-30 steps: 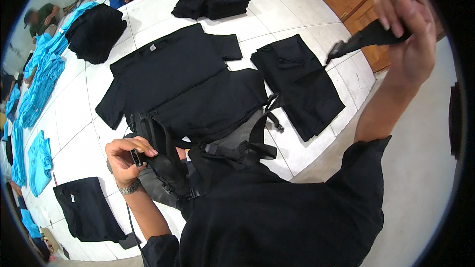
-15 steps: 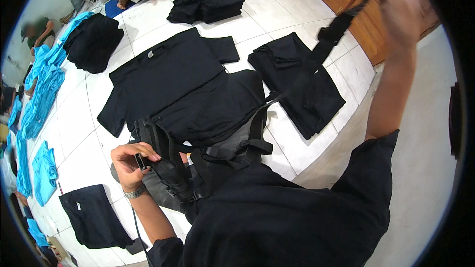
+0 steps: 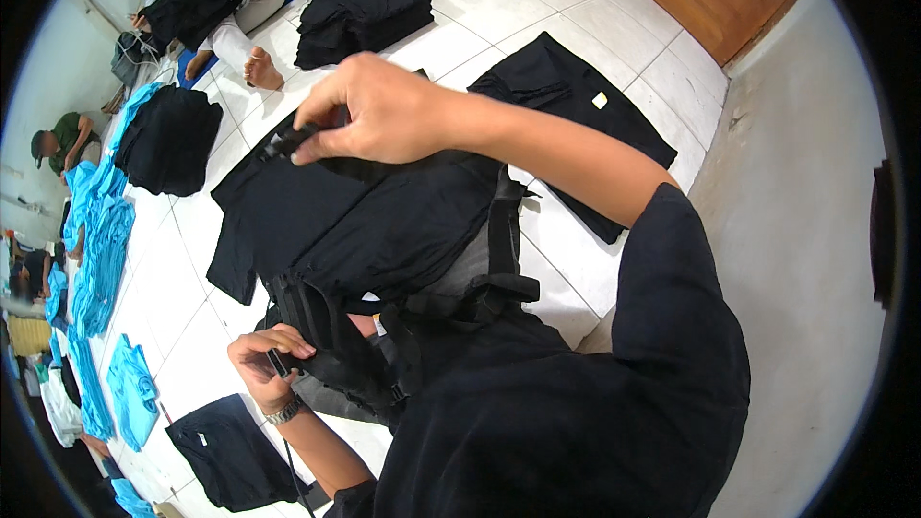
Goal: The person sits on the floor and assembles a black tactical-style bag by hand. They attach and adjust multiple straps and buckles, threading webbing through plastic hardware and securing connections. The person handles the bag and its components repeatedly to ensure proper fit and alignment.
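Note:
My left hand [image 3: 257, 364], a metal watch at its wrist, pinches a small black buckle [image 3: 278, 363] beside a black strapped bag [image 3: 321, 331] on my lap. My right hand [image 3: 384, 113] reaches across above the floor, fingers closed on a black strap buckle [image 3: 280, 146]. The two buckle pieces are apart. Under my right arm a black T-shirt [image 3: 278, 221] lies spread, partly covered by the arm. A wide black strap [image 3: 504, 225] of the bag loops up on its right side.
Folded black garments [image 3: 624, 139] lie right, beside the wall [image 3: 796, 182]. Black stacks stand at the back [image 3: 369, 14] and left [image 3: 168, 144]. Light-blue garments [image 3: 101, 264] line the left. A folded black garment [image 3: 235, 460] lies lower left. A seated person [image 3: 225, 34] handles black cloth.
My right hand has swung from the upper right, down and left across the T-shirt, bringing the strap buckle along. My left hand keeps its buckle. The view has shifted, showing more of the seated person.

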{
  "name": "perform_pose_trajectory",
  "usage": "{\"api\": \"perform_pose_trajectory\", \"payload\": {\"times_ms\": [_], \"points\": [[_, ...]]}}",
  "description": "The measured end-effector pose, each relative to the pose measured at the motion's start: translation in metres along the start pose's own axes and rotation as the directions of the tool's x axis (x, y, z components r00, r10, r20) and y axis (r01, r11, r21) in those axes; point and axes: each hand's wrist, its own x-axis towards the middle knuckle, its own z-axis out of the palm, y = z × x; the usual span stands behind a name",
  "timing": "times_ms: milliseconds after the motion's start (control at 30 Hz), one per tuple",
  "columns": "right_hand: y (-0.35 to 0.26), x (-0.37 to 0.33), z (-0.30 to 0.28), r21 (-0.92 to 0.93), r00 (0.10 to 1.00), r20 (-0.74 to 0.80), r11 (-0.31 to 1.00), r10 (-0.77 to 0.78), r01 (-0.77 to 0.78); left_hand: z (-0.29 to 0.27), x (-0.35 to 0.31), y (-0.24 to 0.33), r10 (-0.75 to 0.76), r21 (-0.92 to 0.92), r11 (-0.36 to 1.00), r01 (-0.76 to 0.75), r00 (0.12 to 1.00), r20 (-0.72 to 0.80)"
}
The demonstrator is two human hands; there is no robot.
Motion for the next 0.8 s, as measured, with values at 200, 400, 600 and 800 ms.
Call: {"api": "perform_pose_trajectory", "payload": {"times_ms": [200, 400, 600, 800], "points": [[0.069, -0.068, 0.06, 0.061, 0.928, 0.327, 0.976, 0.176, -0.207, 0.003, 0.001, -0.003, 0.005, -0.036, 0.999, -0.004, 1.0, 0.028], [0.079, -0.172, 0.079, -0.05, 0.952, 0.251, 0.985, 0.175, -0.168, 0.003, 0.002, -0.002, -0.01, 0.007, 1.0, 0.01, 0.996, 0.091], [0.043, -0.234, 0.117, -0.176, 0.902, 0.328, 0.956, 0.281, -0.235, 0.01, 0.006, -0.005, -0.016, -0.014, 1.0, 0.017, 0.994, 0.105], [0.032, -0.202, 0.082, 0.304, 0.872, 0.261, 0.822, 0.414, -0.482, 0.01, 0.004, -0.002, -0.015, -0.024, 1.0, 0.018, 0.994, 0.107]]}}
